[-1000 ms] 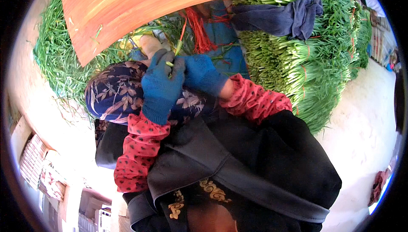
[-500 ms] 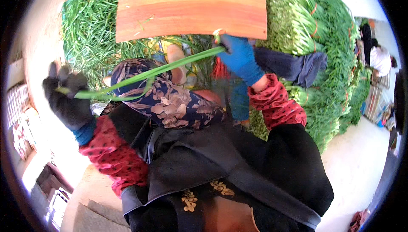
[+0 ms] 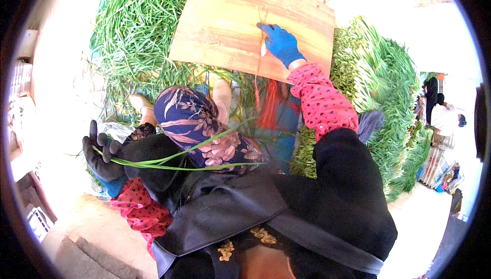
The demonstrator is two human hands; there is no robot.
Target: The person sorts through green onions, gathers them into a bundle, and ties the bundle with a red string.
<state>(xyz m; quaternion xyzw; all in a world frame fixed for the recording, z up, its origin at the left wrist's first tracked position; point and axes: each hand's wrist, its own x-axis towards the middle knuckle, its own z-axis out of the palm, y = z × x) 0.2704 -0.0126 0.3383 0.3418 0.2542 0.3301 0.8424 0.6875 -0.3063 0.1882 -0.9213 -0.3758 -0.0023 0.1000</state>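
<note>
My left hand (image 3: 105, 153), in a dark glove with a blue cuff, is closed on a few long green leaf blades (image 3: 169, 163), like chives. The blades stretch to the right across my lap. My right hand (image 3: 280, 42), in a blue glove, lies over the wooden board (image 3: 215, 28) with its index finger stretched out. By that finger an orange-red string (image 3: 259, 64) runs over the board and down past its near edge. A small whitish piece (image 3: 263, 50) shows beside the hand; its kind is unclear. Below the board hangs a bunch of red strings (image 3: 269, 106).
Loose green leaves (image 3: 138, 28) are heaped left of the board. On the right, tied green bundles (image 3: 388, 84) are stacked, with a dark cloth (image 3: 370, 125) against them. My flower-patterned knee (image 3: 189, 110) sits below the board. Another person (image 3: 444, 117) is at the far right.
My right hand has let go of the leaf blades and moved onto the board. My left hand still holds them, now nearer my lap. The whole view has shifted, and more of the board shows.
</note>
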